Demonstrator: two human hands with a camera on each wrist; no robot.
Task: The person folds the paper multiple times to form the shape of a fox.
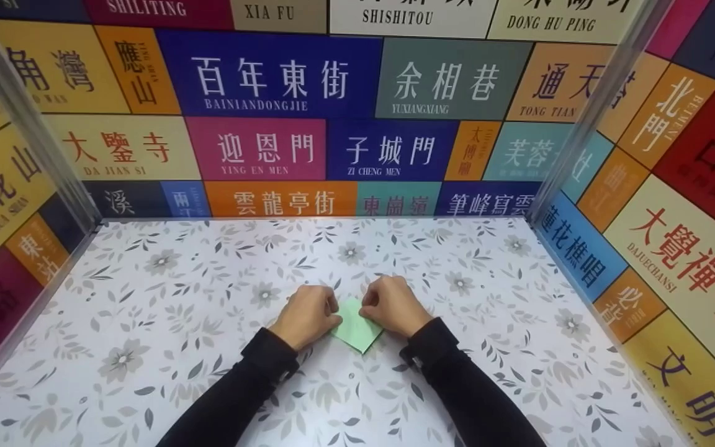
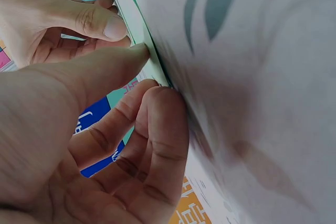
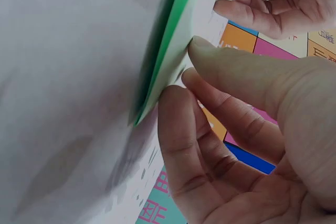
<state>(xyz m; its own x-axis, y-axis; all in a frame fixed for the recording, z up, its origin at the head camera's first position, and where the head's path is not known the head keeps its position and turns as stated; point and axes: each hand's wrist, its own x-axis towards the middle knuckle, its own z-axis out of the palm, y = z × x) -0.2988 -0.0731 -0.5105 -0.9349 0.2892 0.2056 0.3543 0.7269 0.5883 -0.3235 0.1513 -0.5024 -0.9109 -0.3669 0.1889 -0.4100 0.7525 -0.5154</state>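
Note:
A small sheet of light green paper (image 1: pixel 357 334), folded into a diamond with one corner toward the person, lies on the table between the two hands. At its left edge the left hand (image 1: pixel 309 313) pinches it, thumb on top and curled index finger beside the edge. The right hand (image 1: pixel 396 305) does the same at the right edge, its thumb tip pressing on the paper. Seen edge-on in the right wrist view, the green paper (image 3: pixel 170 59) shows layers slightly apart, with a brighter green underside. Part of its far half is hidden by the fingers.
The table (image 1: pixel 208 267) has a white cover with grey flowers and leaves. Upright panels of coloured blocks with Chinese lettering, such as the back panel (image 1: pixel 357 96), enclose it at the back, left and right. Dark sleeves (image 1: pixel 227 385) cover both forearms.

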